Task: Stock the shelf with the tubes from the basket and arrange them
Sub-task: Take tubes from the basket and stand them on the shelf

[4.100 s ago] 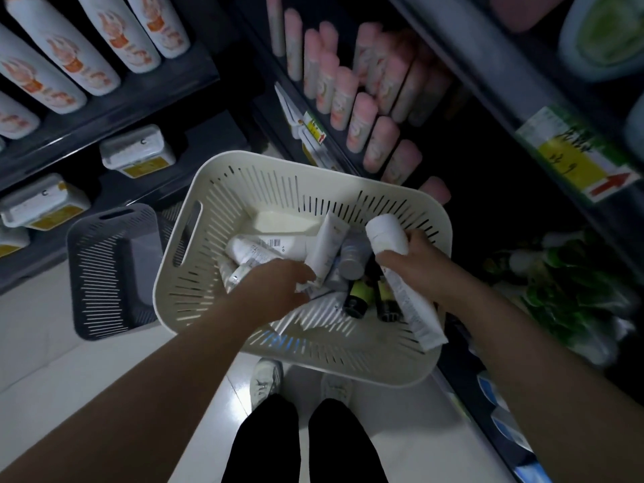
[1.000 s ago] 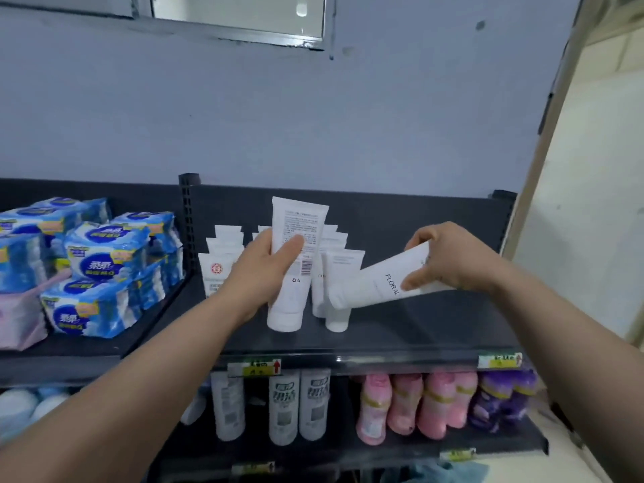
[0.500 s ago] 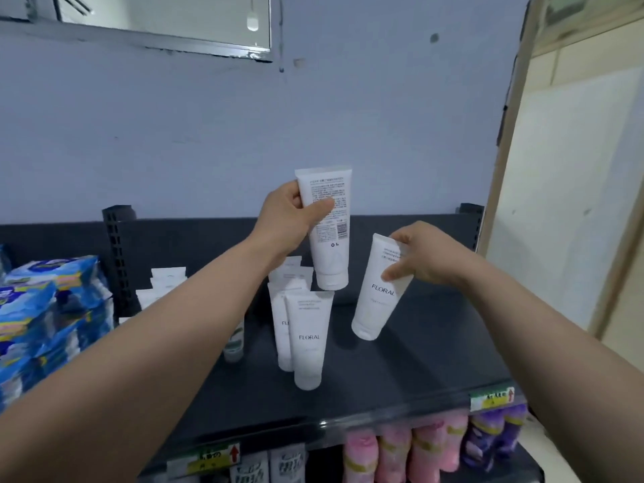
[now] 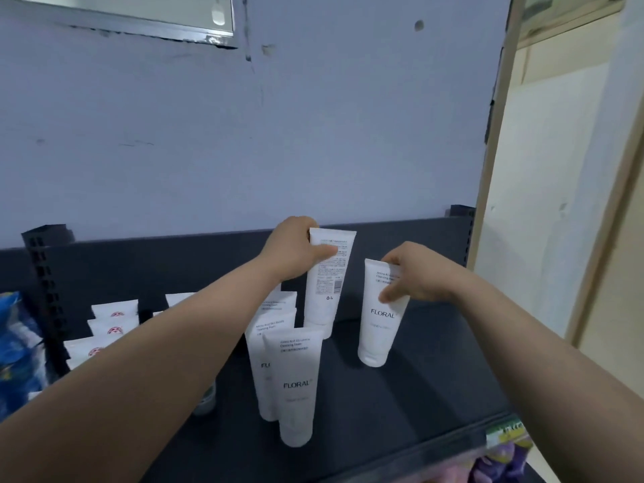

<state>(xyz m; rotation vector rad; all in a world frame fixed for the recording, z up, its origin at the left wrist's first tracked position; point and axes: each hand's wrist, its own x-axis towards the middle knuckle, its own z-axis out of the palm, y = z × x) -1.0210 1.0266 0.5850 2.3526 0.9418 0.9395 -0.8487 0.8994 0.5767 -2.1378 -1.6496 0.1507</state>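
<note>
White and cap-down at the shelf point(image 4: 418, 395), the left tube point(image 4: 329, 277) is grasped by the left grip point(image 4: 299, 252), the right tube point(image 4: 380, 329) by the right grip point(image 4: 414, 273). If released tilted, either could be tipped into the row point(image 4: 299, 385) beside.

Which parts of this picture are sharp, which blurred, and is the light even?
Head view: soft, even light, no glare; "FLORAL" on the front tube reads clearly; the blue packs at the left edge and the price label at lower right are blurred; the wide lens tilts the door frame.
</note>
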